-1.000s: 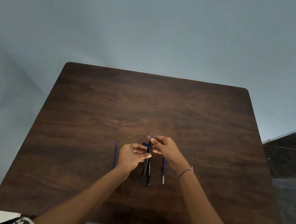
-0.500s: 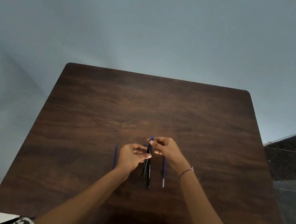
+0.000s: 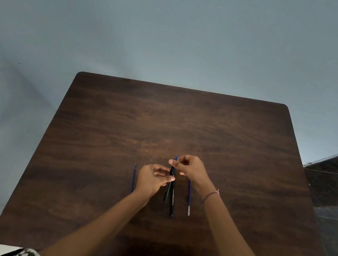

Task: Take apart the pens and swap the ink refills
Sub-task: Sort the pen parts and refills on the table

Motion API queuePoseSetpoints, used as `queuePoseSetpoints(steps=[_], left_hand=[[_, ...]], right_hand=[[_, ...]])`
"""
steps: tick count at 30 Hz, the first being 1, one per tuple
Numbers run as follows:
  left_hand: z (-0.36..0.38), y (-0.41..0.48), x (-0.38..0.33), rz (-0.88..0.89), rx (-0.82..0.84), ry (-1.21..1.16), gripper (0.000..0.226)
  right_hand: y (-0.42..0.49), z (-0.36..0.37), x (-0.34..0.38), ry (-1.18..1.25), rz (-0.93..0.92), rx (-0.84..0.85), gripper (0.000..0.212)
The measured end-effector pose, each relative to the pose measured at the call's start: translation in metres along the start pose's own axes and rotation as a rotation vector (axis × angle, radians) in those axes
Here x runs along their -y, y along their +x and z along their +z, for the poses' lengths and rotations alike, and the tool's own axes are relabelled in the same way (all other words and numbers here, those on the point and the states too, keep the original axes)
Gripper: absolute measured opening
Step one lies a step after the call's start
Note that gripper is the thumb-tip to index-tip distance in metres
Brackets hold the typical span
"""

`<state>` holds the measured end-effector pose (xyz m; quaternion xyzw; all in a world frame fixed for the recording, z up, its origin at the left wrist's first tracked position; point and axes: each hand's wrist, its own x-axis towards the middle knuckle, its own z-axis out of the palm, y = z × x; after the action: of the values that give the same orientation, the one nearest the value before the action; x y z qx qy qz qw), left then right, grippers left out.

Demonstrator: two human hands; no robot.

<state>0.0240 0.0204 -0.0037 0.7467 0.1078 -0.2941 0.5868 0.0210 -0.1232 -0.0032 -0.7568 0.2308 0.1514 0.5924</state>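
Holding black pen (image 3: 172, 170) w/ both grips closed on it: L hand (image 3: 152, 180) mid-barrel, R hand (image 3: 190, 167) pinching top end.

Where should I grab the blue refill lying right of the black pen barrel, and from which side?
Pinch the blue refill on its near half, just beyond the silver end, coming straight down. It is thin and lies flat on the table; its far end is hidden by the right hand; the black barrel lies apart on its left, probably leaving finger room.
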Motion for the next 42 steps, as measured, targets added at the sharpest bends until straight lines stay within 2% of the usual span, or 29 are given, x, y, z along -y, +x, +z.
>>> queuePoseSetpoints(steps=[3, 7, 11, 15, 18, 21, 24, 27, 34, 42], left_hand=[[-0.001, 0.000, -0.001, 0.013, 0.011, 0.001, 0.024], [-0.005, 0.002, -0.004, 0.047, 0.014, -0.011, 0.021], [-0.007, 0.003, -0.004, 0.045, 0.029, 0.010, 0.026], [-0.007, 0.003, -0.002, 0.054, 0.037, 0.029, 0.026], [-0.006, 0.004, -0.002, 0.048, 0.042, 0.004, 0.026], [-0.008, 0.005, 0.001, 0.038, 0.043, 0.007, 0.035], [-0.007, 0.003, 0.004, 0.031, 0.034, 0.009, 0.039], [-0.004, -0.001, 0.005, 0.023, 0.032, 0.014, 0.038], [-0.001, -0.007, 0.008, 0.006, 0.049, 0.006, 0.033], [-0.003, -0.013, 0.006, -0.068, 0.225, -0.073, 0.025]], right_hand=[[0.000, 0.003, 0.002, -0.026, 0.007, -0.008, 0.027], [-0.003, -0.001, 0.003, 0.175, -0.011, 0.122, 0.022], [-0.002, -0.004, 0.003, 0.108, -0.016, 0.095, 0.007], [0.000, -0.001, 0.003, 0.061, 0.017, 0.015, 0.023], [-0.003, 0.001, 0.004, 0.140, 0.018, 0.104, 0.027], [-0.005, -0.003, 0.000, 0.223, 0.007, 0.179, 0.019], [-0.006, -0.004, -0.001, 0.138, 0.024, 0.111, 0.008], [-0.004, 0.000, -0.003, 0.016, 0.050, 0.008, 0.022], [-0.006, -0.002, -0.007, -0.012, 0.002, 0.036, 0.012], [-0.006, -0.010, -0.007, -0.026, -0.024, -0.023, 0.014]])
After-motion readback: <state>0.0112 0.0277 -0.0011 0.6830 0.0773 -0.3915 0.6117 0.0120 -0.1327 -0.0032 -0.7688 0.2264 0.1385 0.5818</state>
